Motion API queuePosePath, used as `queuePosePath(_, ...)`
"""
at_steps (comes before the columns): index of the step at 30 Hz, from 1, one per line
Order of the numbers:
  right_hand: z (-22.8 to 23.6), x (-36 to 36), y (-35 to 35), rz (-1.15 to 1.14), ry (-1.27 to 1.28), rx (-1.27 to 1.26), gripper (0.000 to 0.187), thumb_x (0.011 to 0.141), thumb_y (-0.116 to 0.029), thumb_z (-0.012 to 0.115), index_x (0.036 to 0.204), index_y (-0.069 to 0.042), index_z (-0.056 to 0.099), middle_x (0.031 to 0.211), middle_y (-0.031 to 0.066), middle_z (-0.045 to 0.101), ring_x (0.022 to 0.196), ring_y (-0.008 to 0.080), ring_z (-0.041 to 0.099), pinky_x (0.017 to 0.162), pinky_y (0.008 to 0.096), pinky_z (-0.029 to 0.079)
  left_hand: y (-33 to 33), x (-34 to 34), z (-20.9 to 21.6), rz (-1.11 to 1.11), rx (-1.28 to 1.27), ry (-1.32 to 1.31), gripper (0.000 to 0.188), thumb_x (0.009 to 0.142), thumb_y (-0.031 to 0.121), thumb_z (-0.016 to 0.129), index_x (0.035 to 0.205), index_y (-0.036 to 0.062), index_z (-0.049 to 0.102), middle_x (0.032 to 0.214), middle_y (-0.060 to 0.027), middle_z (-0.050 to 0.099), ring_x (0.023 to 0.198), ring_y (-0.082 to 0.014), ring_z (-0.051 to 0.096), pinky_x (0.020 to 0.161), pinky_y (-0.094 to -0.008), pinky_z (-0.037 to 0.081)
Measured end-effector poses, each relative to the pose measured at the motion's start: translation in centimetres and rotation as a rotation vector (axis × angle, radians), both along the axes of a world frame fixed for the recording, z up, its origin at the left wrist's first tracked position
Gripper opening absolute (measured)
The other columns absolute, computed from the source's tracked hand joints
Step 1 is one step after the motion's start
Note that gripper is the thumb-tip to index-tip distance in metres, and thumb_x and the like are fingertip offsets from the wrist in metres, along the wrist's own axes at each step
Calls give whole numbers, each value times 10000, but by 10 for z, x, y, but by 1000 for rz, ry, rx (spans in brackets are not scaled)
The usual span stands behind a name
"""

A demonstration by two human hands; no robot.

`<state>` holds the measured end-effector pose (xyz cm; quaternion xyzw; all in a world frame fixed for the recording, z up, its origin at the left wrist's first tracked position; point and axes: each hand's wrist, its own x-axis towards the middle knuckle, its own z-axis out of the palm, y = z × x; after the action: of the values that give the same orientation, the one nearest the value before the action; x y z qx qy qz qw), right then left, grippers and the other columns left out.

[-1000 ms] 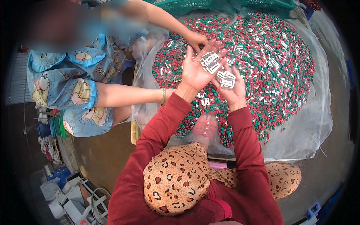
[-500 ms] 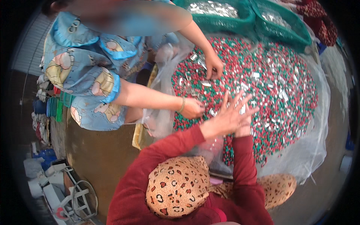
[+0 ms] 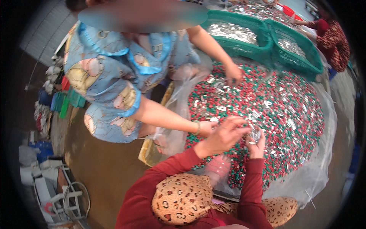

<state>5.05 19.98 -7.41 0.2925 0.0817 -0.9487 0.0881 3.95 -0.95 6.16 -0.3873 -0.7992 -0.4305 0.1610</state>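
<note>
A broad heap of small red, green and white pieces [image 3: 282,152], mixed with shiny silver strips [image 3: 291,124], spreads before me. My right hand [image 3: 257,147] is cupped palm up over the heap, with several silver pieces [image 3: 254,136] held in it. Close beside it, my left hand [image 3: 225,135] reaches across with its fingers bent and fingertips drawn together near those pieces; whatever is between the tips is too small to make out. At the left edge of the heap, a co-worker's hands [image 3: 233,74] touch the pieces.
Two green plastic baskets [image 3: 263,45] holding silver pieces stand beyond the heap. Clear plastic sheeting [image 3: 318,160] lies under it. The co-worker in blue patterned clothing [image 3: 103,76] sits at my left. Another person [image 3: 331,42] works at the far right. White equipment [image 3: 53,187] stands at lower left.
My left hand has gone from spread fingers over the right hand to bent fingers beside it. The right hand now shows palm up with silver pieces. The view has shifted.
</note>
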Motion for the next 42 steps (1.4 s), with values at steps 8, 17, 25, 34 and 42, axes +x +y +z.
queuePosePath(8, 154, -219, 1, -12, 269, -169, 602, 939, -459, 316, 1373, -48, 242, 1338, 214, 348, 1242, 390, 344, 956, 597, 372, -12, -14, 4, 137, 50, 15, 274, 767, -6, 589, 1035, 45, 607, 976, -100, 548, 926, -276, 525, 818, -380, 429)
queuePosePath(17, 108, -154, 72, -18, 245, 321, 670, 880, -50, 479, 1416, -85, 78, 1409, 187, 168, 1270, 500, 234, 1009, 610, 300, -15, -32, -15, 221, -26, -46, 446, 728, -60, 589, 1162, 15, 517, 1021, -114, 594, 852, -250, 590, 740, -342, 478)
queuePosePath(25, 55, -21, 177, -183, -76, 472, 491, 905, -130, 459, 1327, -5, 241, 1375, 204, 183, 1268, 399, 253, 986, 568, 345, -18, -66, -29, -14, -469, -298, 184, 682, 46, 656, 863, 59, 624, 766, -72, 642, 728, -225, 642, 650, -301, 511)
queuePosePath(34, 94, 15, 73, 335, 357, 1269, 349, 854, -174, 530, 1186, -72, 565, 915, 17, 588, 768, 75, 542, 648, 240, 493, -11, -7, -119, -18, -682, -211, 180, 699, 102, 691, 871, 80, 644, 864, -83, 565, 867, -254, 583, 729, -362, 484)
queuePosePath(42, 3, 24, 8, 402, 619, 2459, 309, 770, -99, 606, 1074, -148, 623, 1004, 71, 541, 943, 290, 507, 790, 382, 466, 1, -27, -91, -118, 70, -923, 131, 830, 149, 571, 834, 18, 567, 974, -113, 595, 821, -197, 606, 728, -319, 494)
